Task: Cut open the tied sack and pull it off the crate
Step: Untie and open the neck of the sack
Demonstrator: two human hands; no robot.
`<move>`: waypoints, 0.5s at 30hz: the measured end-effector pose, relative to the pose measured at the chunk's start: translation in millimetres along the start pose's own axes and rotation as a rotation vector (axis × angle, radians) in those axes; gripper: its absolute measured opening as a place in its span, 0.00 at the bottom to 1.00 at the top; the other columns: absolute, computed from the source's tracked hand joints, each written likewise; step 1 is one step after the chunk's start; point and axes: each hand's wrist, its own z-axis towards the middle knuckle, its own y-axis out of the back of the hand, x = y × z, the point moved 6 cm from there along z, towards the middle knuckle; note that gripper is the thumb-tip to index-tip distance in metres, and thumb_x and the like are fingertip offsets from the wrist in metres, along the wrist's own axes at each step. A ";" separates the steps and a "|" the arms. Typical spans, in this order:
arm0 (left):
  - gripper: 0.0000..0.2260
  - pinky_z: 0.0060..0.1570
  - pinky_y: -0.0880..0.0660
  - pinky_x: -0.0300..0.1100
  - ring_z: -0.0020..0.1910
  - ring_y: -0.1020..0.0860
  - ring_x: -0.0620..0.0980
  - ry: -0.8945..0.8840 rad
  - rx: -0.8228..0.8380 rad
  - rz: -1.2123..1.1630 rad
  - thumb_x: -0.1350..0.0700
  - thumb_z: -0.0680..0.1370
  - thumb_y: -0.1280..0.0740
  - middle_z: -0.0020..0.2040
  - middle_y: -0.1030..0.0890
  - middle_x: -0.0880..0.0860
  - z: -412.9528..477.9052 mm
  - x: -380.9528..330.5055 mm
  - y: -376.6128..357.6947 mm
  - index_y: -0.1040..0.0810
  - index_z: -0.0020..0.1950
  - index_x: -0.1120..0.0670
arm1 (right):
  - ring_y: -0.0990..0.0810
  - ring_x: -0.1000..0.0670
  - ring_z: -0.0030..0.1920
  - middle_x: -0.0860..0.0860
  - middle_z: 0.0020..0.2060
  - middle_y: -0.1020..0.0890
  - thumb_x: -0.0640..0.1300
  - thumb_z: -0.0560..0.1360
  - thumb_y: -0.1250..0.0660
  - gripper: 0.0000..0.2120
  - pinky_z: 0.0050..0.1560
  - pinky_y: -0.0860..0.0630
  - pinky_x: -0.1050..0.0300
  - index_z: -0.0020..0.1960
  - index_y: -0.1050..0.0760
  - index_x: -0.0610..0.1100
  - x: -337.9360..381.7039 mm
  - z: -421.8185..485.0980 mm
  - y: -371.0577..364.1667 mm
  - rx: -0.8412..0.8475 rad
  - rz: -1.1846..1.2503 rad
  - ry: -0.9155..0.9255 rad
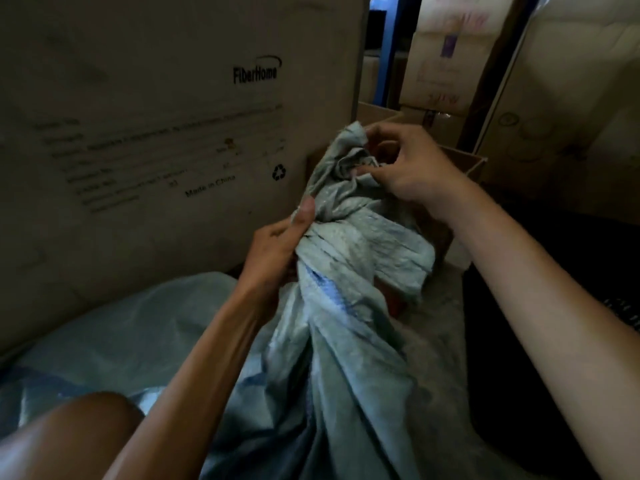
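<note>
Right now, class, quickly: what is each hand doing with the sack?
Left hand: closed around the sack just below its knot.
Right hand: fingers pinching the twisted sack end above the knot.

Single head view, looking forward-down, close over hands, cartons behind

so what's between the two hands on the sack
In the head view, the sack's twisted knot lies between the left hand and right hand.
</note>
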 end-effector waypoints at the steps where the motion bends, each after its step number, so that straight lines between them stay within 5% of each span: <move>1: 0.17 0.45 0.19 0.39 0.43 0.14 0.46 0.066 -0.024 -0.054 0.39 0.76 0.31 0.39 0.12 0.48 1.9 0.8 4.8 0.16 0.41 0.52 | 0.18 0.52 0.55 0.50 0.53 0.17 0.45 0.67 0.20 0.26 0.60 0.21 0.53 0.62 0.22 0.47 5.7 0.0 1.9 0.015 -0.019 -0.034; 4: 0.16 0.49 0.20 0.44 0.45 0.14 0.49 0.096 -0.174 -0.100 0.39 0.74 0.28 0.39 0.12 0.50 3.0 2.8 20.2 0.15 0.38 0.51 | 0.22 0.53 0.55 0.51 0.54 0.21 0.49 0.65 0.20 0.30 0.56 0.21 0.56 0.64 0.26 0.51 31.9 -25.6 20.8 -0.288 -0.139 0.046; 6: 0.18 0.46 0.18 0.45 0.41 0.14 0.49 0.066 -0.261 -0.083 0.38 0.74 0.29 0.36 0.12 0.52 0.4 5.6 23.3 0.14 0.36 0.52 | 0.21 0.57 0.48 0.52 0.49 0.21 0.46 0.70 0.24 0.19 0.48 0.23 0.65 0.58 0.24 0.49 55.5 -62.2 20.1 -0.485 -0.172 0.262; 8: 0.21 0.39 0.20 0.43 0.38 0.15 0.50 0.060 -0.293 -0.090 0.38 0.75 0.30 0.36 0.13 0.55 -2.1 8.8 21.2 0.14 0.37 0.56 | 0.20 0.61 0.42 0.57 0.43 0.19 0.47 0.75 0.28 0.06 0.41 0.25 0.72 0.51 0.21 0.48 65.3 -87.1 -2.9 -0.365 -0.169 0.326; 11: 0.22 0.35 0.22 0.43 0.34 0.16 0.51 0.074 -0.315 -0.110 0.41 0.76 0.29 0.35 0.13 0.58 -0.8 8.6 18.6 0.15 0.39 0.60 | 0.19 0.61 0.46 0.60 0.45 0.18 0.63 0.75 0.34 0.15 0.45 0.21 0.64 0.51 0.19 0.54 35.0 -94.4 -51.5 -0.080 -0.433 0.090; 13: 0.18 0.33 0.20 0.43 0.31 0.17 0.52 0.120 -0.302 -0.168 0.44 0.75 0.27 0.35 0.14 0.58 -0.3 7.3 17.4 0.14 0.41 0.60 | 0.20 0.54 0.53 0.55 0.52 0.19 0.64 0.74 0.34 0.19 0.51 0.21 0.58 0.56 0.20 0.52 16.8 -94.1 -61.7 -0.135 -0.573 0.026; 15: 0.16 0.29 0.20 0.40 0.28 0.16 0.50 0.178 -0.284 -0.247 0.48 0.75 0.26 0.35 0.14 0.56 1.4 8.5 17.6 0.15 0.45 0.62 | 0.20 0.53 0.50 0.54 0.48 0.19 0.60 0.74 0.31 0.14 0.49 0.20 0.57 0.51 0.19 0.51 10.1 -92.6 -63.0 -0.178 -0.438 0.032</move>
